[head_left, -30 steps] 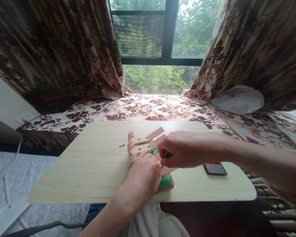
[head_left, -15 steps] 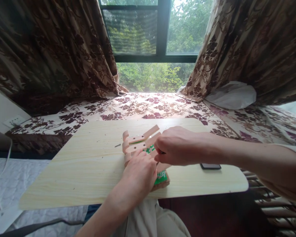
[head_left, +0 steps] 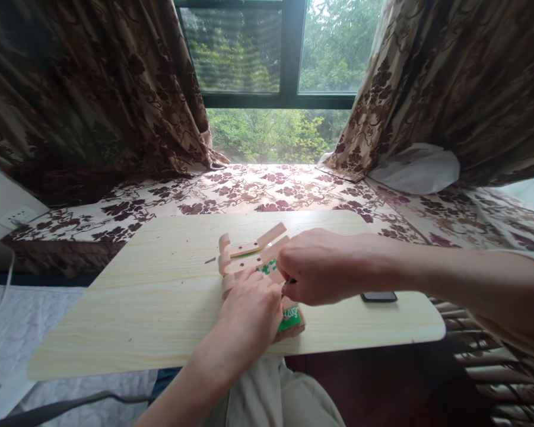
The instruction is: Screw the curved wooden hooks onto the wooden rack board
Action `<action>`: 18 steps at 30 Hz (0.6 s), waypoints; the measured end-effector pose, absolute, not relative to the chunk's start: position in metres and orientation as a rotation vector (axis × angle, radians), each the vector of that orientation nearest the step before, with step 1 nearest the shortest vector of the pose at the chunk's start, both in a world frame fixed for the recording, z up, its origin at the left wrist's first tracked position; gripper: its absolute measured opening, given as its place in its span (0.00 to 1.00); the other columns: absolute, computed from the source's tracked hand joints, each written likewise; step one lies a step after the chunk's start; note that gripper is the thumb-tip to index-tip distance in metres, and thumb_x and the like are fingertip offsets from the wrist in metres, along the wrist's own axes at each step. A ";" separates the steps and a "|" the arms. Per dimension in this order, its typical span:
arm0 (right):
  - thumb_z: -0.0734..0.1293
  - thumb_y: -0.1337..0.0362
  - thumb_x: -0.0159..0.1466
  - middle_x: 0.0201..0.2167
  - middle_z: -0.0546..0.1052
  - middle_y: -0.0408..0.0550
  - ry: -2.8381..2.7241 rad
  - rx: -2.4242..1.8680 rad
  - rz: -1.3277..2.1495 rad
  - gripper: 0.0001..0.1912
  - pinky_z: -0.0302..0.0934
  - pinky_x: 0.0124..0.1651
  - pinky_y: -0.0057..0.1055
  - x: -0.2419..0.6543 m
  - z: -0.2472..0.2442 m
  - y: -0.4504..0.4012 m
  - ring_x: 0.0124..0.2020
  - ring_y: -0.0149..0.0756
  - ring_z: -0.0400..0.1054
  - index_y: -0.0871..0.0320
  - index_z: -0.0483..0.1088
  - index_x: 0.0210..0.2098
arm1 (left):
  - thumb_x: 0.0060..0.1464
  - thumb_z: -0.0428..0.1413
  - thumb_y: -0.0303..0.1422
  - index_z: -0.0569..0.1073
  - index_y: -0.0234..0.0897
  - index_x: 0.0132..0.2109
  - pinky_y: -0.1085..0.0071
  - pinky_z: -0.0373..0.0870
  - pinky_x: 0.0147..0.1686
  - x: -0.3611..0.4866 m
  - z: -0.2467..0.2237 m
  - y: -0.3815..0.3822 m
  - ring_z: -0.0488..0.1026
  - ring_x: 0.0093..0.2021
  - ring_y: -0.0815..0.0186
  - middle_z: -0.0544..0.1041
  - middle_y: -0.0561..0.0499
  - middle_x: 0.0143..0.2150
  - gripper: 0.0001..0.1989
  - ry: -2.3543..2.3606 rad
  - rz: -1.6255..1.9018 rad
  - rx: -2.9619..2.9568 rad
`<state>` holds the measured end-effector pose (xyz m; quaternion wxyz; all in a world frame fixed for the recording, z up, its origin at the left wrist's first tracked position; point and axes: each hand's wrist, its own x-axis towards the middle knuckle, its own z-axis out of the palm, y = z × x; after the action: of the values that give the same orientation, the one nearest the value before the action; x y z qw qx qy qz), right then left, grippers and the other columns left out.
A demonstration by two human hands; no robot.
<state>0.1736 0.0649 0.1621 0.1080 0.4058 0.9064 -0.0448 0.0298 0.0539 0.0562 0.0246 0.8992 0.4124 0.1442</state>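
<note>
Pale wooden strips [head_left: 249,261] with curled left ends and raised right ends lie side by side on a green and brown box [head_left: 292,320] with white print. Dark screw heads or holes dot the strips. My left hand [head_left: 253,299] presses down over the nearest strip, its fingers curled round the strip and hiding much of it. Just to its right, my right hand [head_left: 309,267] is closed on a thin dark tool [head_left: 288,283], mostly hidden in the fist; its kind does not show. A loose screw [head_left: 210,260] rests left of the strips.
The pale wood-grain table [head_left: 129,302] bears everything. A dark-edged flat object [head_left: 379,297] lies near my right forearm. Beyond are a floral-covered ledge [head_left: 258,184], a white plastic bag [head_left: 420,169] and patterned curtains [head_left: 151,89] beside the window.
My right fist has turned and dipped slightly, and a little more of the dark tool shows. My left hand stays on the strip. The whole view has shifted slightly.
</note>
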 end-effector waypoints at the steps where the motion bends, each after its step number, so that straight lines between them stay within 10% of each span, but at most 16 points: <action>1: 0.64 0.64 0.56 0.20 0.69 0.46 2.650 1.227 -0.135 0.08 0.45 0.22 0.28 0.174 0.163 0.065 0.20 0.28 0.55 0.61 0.70 0.24 | 0.51 0.49 0.25 0.72 0.38 0.28 0.55 0.64 0.48 0.030 0.057 0.054 0.71 0.41 0.58 0.76 0.48 0.32 0.08 1.281 0.427 2.782; 9: 0.60 0.78 0.57 0.22 0.72 0.46 2.669 0.910 -0.071 0.11 0.46 0.27 0.30 0.172 0.177 0.056 0.22 0.27 0.57 0.62 0.70 0.25 | 0.53 0.48 0.26 0.74 0.38 0.31 0.52 0.61 0.50 0.031 0.061 0.052 0.71 0.44 0.56 0.77 0.47 0.33 0.10 1.321 0.422 2.818; 18: 0.63 0.63 0.58 0.21 0.71 0.49 2.653 1.219 -0.115 0.10 0.46 0.24 0.28 0.179 0.160 0.064 0.23 0.31 0.61 0.62 0.72 0.26 | 0.51 0.49 0.25 0.72 0.37 0.29 0.55 0.64 0.49 0.029 0.058 0.054 0.71 0.40 0.58 0.76 0.48 0.31 0.09 1.274 0.371 2.777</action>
<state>0.1785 0.0635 0.1601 0.1097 0.4146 0.9025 -0.0390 0.0293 0.0543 0.0576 0.0318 0.9018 0.4138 0.1204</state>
